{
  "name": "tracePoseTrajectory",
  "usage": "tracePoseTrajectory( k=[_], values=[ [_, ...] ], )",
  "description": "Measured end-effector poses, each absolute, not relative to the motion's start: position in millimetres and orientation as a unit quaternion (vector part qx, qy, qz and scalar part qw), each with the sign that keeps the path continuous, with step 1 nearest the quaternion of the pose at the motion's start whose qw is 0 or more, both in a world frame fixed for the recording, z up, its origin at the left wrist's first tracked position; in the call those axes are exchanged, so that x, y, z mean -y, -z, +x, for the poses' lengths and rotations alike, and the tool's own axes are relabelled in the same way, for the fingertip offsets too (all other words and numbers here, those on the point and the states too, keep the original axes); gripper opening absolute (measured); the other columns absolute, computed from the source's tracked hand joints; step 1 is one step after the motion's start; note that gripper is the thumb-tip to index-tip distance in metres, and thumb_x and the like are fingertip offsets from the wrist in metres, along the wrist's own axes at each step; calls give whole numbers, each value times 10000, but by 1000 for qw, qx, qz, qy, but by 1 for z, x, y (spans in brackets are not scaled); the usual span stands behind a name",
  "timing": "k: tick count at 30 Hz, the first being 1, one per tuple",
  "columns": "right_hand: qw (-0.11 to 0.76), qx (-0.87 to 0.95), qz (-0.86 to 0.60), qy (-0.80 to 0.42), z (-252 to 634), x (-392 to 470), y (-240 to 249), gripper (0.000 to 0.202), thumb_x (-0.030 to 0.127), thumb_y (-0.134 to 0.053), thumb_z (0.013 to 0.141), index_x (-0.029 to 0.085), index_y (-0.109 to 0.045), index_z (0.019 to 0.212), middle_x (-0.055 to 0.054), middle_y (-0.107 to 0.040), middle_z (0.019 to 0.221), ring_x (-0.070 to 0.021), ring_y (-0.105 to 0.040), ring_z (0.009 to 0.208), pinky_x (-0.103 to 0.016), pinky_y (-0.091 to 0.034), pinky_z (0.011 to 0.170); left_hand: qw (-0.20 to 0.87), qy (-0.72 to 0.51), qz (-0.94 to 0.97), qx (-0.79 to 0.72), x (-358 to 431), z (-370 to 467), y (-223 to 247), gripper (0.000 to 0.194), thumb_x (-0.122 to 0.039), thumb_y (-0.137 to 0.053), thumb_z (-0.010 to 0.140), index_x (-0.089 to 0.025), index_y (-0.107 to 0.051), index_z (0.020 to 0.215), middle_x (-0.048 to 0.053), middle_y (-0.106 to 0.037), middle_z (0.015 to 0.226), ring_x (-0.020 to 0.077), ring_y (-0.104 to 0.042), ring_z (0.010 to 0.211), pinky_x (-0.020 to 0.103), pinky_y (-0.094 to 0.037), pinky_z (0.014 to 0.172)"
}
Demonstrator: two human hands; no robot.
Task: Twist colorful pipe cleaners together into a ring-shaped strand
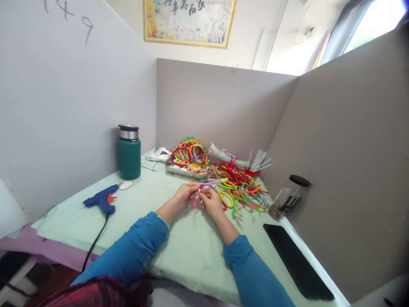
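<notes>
My left hand (186, 193) and my right hand (211, 201) meet over the middle of the table, fingers pinched. Between them is a pipe cleaner piece (212, 182) in pink, lilac and yellow-green, its long part pointing right. A short pink end hangs below the fingertips. Both hands are closed on this piece; the exact spot they grip is partly hidden by the fingers. Just beyond my right hand lies a heap of loose pipe cleaners (234, 175) in red, green, orange and grey. A yellow loop (227, 198) lies right beside that hand.
Behind, a metal tray (187, 172) holds colourful pipe cleaner rings (190, 152) and small flat pieces. Left stand a green bottle (129, 157) and a blue glue gun (102, 199) with its cord. Right are a clear jar (290, 196) and a black flat object (297, 261). Grey partitions (220, 102) enclose the table.
</notes>
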State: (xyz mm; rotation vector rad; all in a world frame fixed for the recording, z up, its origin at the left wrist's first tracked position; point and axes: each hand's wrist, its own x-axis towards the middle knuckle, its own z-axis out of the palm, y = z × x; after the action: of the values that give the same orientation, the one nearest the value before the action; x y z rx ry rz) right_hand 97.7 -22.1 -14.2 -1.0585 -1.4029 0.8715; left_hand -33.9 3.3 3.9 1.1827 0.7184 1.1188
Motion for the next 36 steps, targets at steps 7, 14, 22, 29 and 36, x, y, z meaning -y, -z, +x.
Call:
tracePoseTrajectory(
  k=[7,14,22,29,36],
  values=[
    [528,610,-486,-335,98,26,10,128,300,-553,714,192,-507,664,55,-512,443,-101,-455,315,-213,-321,360,621,-468,539,-324,0,-32,-6,333,-429,-702,629,-130,-556,616,-62,-349,392,45,-275,368,213,-174,407],
    [549,596,-478,-339,98,25,13,201,366,-605,699,178,-534,693,33,-559,497,-98,-457,331,-215,-333,359,578,-471,579,-331,-6,-34,-2,332,-441,-671,661,-129,-562,643,-59,-378,396,47,-304,371,208,-196,411],
    [629,505,-436,-399,101,20,11,389,520,-629,683,140,-601,756,-20,-619,650,-74,-431,397,-208,-310,371,552,-455,614,-333,-4,-31,-7,407,-535,-632,659,-151,-504,618,-69,-369,398,50,-296,364,205,-222,392],
    [654,478,-400,-429,103,21,9,430,503,-661,656,130,-647,869,-12,-619,662,-80,-434,437,-210,-299,408,571,-427,606,-354,-2,-30,-8,384,-516,-637,670,-155,-510,633,-64,-379,380,61,-313,332,204,-248,357],
    [649,493,-418,-400,104,19,12,460,518,-650,669,109,-689,874,37,-498,458,-93,-400,421,-218,-281,426,644,-416,534,-356,-3,-32,-7,305,-410,-637,710,-108,-604,724,-12,-503,484,49,-323,334,216,-281,361]
  ],
)
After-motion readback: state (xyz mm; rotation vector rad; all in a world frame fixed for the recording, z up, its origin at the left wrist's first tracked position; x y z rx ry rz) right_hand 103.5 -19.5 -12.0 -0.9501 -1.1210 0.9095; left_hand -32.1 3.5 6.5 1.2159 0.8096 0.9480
